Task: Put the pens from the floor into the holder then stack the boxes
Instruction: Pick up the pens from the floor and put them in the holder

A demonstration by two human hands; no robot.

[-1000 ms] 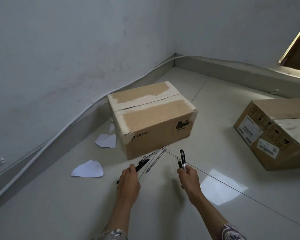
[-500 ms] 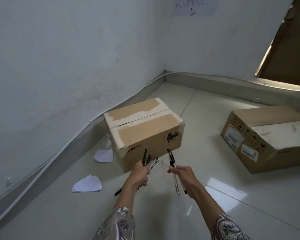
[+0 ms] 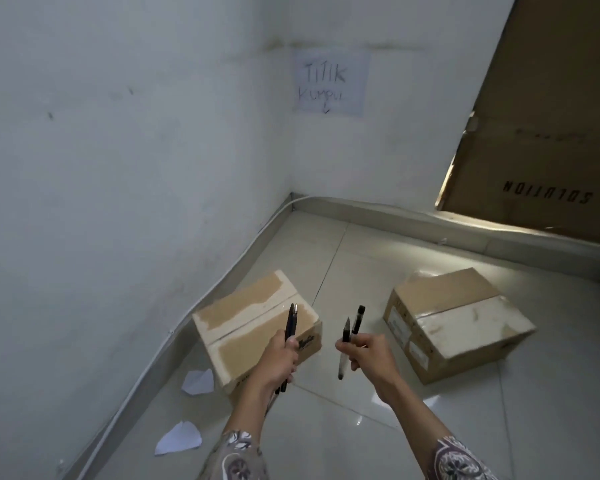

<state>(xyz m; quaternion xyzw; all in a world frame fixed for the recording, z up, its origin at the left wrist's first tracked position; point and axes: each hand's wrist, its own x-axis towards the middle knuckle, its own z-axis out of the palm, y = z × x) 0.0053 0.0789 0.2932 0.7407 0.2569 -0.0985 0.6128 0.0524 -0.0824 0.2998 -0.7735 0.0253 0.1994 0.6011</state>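
Observation:
My left hand (image 3: 279, 358) grips a bunch of dark pens (image 3: 291, 322) upright, their tips rising above my fist and their ends poking out below. My right hand (image 3: 368, 355) holds two pens (image 3: 354, 323), one black-capped and one with a pale barrel that hangs below my fingers. Both hands are raised above the floor. Behind my left hand a cardboard box (image 3: 246, 317) with torn tape sits near the left wall. A second cardboard box (image 3: 458, 317) with white labels sits on the floor to the right. No pen holder is in view.
Two scraps of white paper (image 3: 198, 381) (image 3: 179, 443) lie on the tiled floor by the left wall. A handwritten paper sign (image 3: 329, 83) hangs on the far wall. A large brown cardboard sheet (image 3: 548, 133) leans at the right.
My left hand picked up the pens from the floor beside the box. Both hands rose with their pens and the view lifted, showing more of the wall.

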